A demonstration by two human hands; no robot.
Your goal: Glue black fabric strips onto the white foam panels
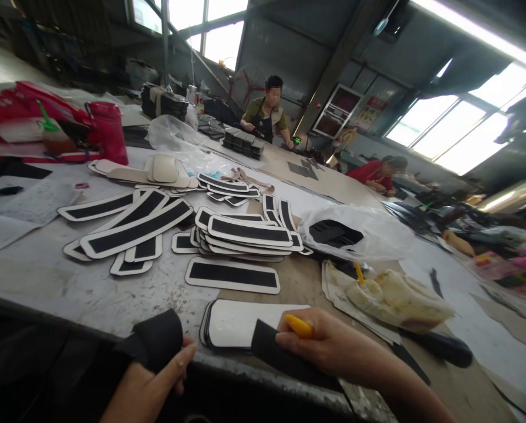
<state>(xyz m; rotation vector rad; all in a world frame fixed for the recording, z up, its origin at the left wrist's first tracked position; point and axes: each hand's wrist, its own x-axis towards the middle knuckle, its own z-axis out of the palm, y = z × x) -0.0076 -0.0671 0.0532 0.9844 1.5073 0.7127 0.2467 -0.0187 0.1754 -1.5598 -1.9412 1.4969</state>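
left hand [151,385] at near edge of surface [47,276], fingers closed on black fabric piece [157,341]. right hand [329,346] grips second black strip [267,346] plus yellow tool [299,326], beside white-backed stack [240,323].

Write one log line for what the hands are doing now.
left hand: grips black strip | right hand: grips strip's other end, yellow tool | white-backed stack between hands
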